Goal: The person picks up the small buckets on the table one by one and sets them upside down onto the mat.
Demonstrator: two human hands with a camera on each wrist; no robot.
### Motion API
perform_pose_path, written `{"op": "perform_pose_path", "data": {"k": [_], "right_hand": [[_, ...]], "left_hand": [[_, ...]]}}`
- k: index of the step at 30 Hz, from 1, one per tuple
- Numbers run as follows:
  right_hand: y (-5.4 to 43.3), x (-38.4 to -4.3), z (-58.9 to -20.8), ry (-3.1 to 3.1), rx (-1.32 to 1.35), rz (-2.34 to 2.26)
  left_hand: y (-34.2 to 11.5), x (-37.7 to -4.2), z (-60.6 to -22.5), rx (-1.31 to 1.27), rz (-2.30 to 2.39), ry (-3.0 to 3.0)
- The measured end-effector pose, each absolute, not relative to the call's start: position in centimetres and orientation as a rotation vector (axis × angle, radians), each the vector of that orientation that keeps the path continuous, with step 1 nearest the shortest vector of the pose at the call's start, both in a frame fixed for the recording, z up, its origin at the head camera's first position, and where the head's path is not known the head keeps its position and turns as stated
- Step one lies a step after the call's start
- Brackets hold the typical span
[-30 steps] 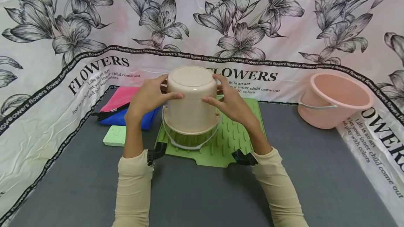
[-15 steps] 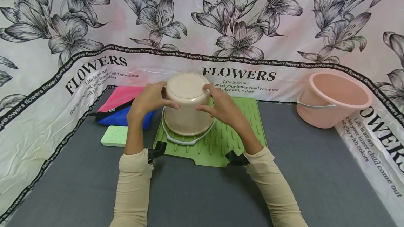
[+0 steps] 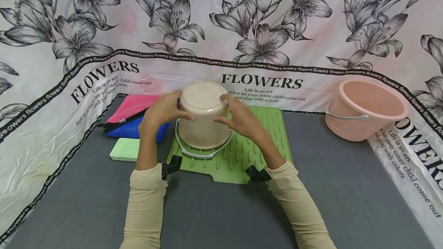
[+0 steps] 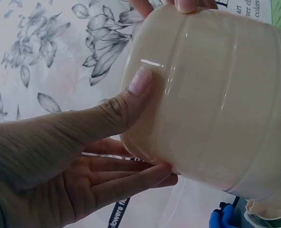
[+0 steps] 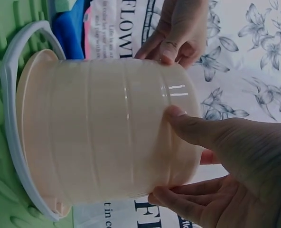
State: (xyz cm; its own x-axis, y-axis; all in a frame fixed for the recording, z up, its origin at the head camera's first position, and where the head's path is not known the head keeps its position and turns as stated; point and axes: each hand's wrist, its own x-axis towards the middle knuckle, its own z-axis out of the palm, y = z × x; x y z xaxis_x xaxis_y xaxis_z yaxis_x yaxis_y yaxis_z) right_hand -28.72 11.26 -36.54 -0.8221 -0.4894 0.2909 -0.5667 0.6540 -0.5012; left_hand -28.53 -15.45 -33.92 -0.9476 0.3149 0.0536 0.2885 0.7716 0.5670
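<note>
A cream bucket (image 3: 204,124) stands upside down on the left part of a green ridged mat (image 3: 256,153). Its light grey handle (image 3: 204,156) lies around the rim at the front. My left hand (image 3: 162,108) holds the bucket's left side near its base, thumb in front and fingers behind. On the right side, my right hand (image 3: 240,116) grips it the same way. The left wrist view shows the left thumb (image 4: 140,83) against the smooth wall. In the right wrist view, the right thumb (image 5: 178,114) presses the wall near the base.
At the right stands a pink bucket (image 3: 356,122), upright with its handle down. Left of the mat lie a pink and blue zipped pouch (image 3: 131,122) and a pale green sponge (image 3: 124,150). A flower-printed cloth (image 3: 194,64) backs the grey table (image 3: 204,210).
The cream bucket has come down and slightly left onto the mat, both hands holding it throughout. Its handle has moved with it. During the last half second it has barely shifted.
</note>
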Motion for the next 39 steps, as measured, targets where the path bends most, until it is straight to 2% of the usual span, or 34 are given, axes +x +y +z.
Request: {"op": "perform_pose_path", "data": {"k": [8,16,26,39], "right_hand": [[11.6,-28.5,-36.1,-2.8,0.897,0.81],[12.7,-28.0,-34.9,-2.899,0.982,0.703],[13.8,-28.1,-34.8,-2.985,1.143,0.715],[14.9,-27.9,-34.3,-3.081,1.144,0.774]], "left_hand": [[-14.0,-28.2,-33.1,0.508,0.847,2.933],[-10.9,-28.5,-33.6,0.728,0.622,2.946],[-10.2,-28.6,-33.9,0.687,0.532,2.95],[-10.0,-28.8,-33.7,0.698,0.514,2.946]]}}
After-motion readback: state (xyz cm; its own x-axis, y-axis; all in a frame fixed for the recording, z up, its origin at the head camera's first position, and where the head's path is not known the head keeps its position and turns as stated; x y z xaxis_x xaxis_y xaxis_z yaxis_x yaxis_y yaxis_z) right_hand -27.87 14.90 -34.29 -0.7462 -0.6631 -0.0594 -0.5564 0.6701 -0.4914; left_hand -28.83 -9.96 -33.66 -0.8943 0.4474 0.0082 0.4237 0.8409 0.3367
